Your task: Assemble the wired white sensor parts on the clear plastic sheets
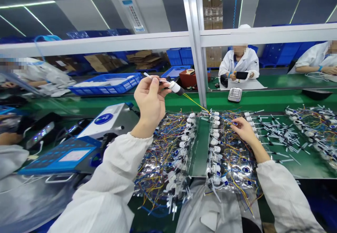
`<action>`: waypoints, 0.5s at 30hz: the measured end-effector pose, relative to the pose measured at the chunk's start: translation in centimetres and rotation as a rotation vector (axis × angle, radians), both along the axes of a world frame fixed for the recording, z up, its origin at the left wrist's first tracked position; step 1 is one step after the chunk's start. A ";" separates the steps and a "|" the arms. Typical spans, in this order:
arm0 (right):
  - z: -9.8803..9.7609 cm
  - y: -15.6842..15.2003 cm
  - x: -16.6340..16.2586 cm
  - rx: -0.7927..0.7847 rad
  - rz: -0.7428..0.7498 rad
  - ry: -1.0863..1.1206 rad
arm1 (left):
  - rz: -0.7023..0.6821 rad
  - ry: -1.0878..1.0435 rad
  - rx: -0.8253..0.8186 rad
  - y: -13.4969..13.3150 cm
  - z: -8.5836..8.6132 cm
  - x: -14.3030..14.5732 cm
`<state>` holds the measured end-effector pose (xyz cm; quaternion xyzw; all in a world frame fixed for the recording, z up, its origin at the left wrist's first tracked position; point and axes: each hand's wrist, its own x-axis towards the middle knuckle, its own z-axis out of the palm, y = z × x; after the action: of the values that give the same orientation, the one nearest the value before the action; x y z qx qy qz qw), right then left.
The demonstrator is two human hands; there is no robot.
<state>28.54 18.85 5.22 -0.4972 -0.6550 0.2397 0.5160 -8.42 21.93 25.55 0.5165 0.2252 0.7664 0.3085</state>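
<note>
My left hand (151, 101) is raised above the bench, its fingers closed around a small pump (174, 86) with a white cylindrical body, a black end cap and a thin white tube (147, 75). Yellow wires (193, 100) run from the pump down to the rows below. Lower and to the right, my right hand (244, 130) has its fingertips pinched together at the thin wires (228, 121) of a plastic-wrapped bundle. Similar pumps (216, 149) line the edge of that bundle, and more pumps (184, 138) line the one to its left.
Loose black-and-white tube pieces (283, 134) lie on the green bench at right. A blue-and-grey machine (71, 155) stands at left. Behind are a blue basket (105, 89), a metal post (196, 50), a display unit (235, 94) and a co-worker (238, 64) in white; other people sit at both sides.
</note>
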 end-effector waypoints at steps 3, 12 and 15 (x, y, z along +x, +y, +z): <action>0.1 0.1 0.2 -0.033 -0.002 0.175 | 0.004 -0.015 0.003 0.7 -0.3 -0.4; 5.3 -0.2 3.3 0.285 -0.403 1.054 | -0.092 0.128 -0.158 0.6 -3.4 1.3; 8.9 -1.5 6.2 0.410 -0.469 1.216 | -0.141 0.355 -0.280 0.4 -6.5 3.0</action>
<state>34.73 17.36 14.10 -0.2952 -0.1557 0.2295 0.9143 -5.47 22.33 19.02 0.6098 0.3433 0.6014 0.3857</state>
